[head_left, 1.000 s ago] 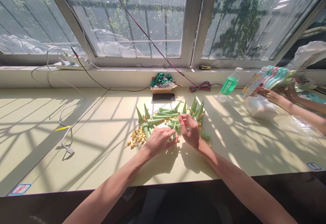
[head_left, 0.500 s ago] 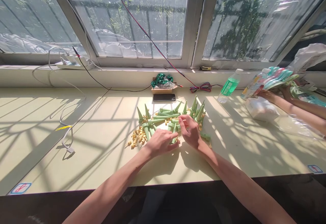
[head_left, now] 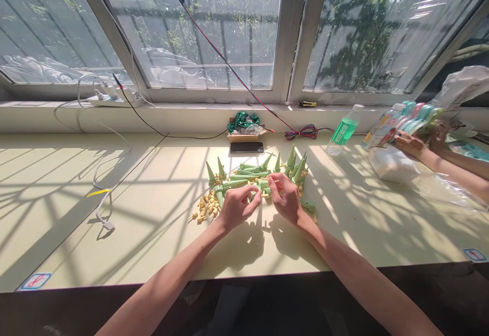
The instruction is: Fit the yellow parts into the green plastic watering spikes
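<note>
My left hand (head_left: pixel 237 207) is closed, thumb and fingertips pinched at a green plastic piece (head_left: pixel 262 185) that shows between my two hands. My right hand (head_left: pixel 286 199) is also closed, its thumb and forefinger pressed together just right of that piece; whatever they hold is too small to make out. Beyond my hands lies a loose group of green plastic tubes (head_left: pixel 244 175) and upright green cones (head_left: pixel 299 169). Small yellow pegs (head_left: pixel 208 206) are heaped left of my left hand. One short green tube (head_left: pixel 307 205) lies beside my right wrist.
A black phone (head_left: pixel 246 147) lies behind the parts, before a small cardboard box (head_left: pixel 244 136). To the right stand a tilted green-labelled bottle (head_left: pixel 344 130) and a white packet (head_left: pixel 393 164). Another person's hands (head_left: pixel 412 145) handle coloured items there. A white cable (head_left: pixel 103 214) lies left.
My left hand has lifted off the parts and drawn its spread fingers into a pinch at the green piece. My right hand has barely moved. The other person's hands have shifted.
</note>
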A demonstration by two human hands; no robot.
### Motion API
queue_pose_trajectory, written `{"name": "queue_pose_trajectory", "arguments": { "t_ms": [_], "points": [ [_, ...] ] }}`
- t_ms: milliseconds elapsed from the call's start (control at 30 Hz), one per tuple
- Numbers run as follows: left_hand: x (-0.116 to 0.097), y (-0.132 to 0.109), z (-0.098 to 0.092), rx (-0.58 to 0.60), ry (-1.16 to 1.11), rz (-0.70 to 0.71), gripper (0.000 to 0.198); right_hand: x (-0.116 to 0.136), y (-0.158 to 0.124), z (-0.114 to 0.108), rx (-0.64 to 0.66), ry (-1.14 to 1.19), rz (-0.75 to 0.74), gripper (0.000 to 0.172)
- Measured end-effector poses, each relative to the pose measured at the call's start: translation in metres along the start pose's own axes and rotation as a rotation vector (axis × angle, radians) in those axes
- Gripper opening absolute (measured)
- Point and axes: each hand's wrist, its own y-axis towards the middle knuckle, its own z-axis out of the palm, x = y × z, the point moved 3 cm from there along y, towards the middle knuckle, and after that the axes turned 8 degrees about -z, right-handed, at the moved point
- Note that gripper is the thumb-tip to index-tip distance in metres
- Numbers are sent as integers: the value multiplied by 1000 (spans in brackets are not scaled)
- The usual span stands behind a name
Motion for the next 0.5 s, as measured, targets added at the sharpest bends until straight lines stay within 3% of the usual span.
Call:
{"name": "queue_pose_trajectory", "arguments": {
  "t_ms": [233, 500],
  "points": [
    [5, 4, -6, -84, -200, -306, 20, 4, 1, -2, 1, -21, -30, 14],
    [8, 4, -4, -109, -207, -351, 19, 4, 2, -2, 4, -28, -40, 14]
  ]
}}
